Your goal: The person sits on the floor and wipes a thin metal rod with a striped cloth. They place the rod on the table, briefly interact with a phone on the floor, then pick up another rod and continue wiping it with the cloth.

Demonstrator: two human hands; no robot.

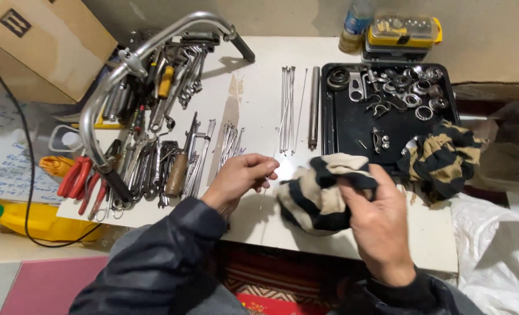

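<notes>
My left hand (242, 178) pinches a thin metal spoke (265, 192) over the white table (259, 87). The spoke runs from my fingers down toward the table's near edge. My right hand (376, 216) grips a black-and-beige striped rag (315, 195), bunched up right beside the spoke. More spokes (287, 108) lie in a loose row at the table's middle, and another bundle (230, 140) lies just beyond my left hand. A steel rod (314, 108) rests next to them.
A black tray (353, 125) holds bearings, rings and small parts, with a second striped rag (443, 157) draped over its near right corner. Wrenches, pliers and screwdrivers (154, 140) crowd the left side under a curved chrome handlebar (105, 99). A cardboard box, bottle and yellow case stand behind.
</notes>
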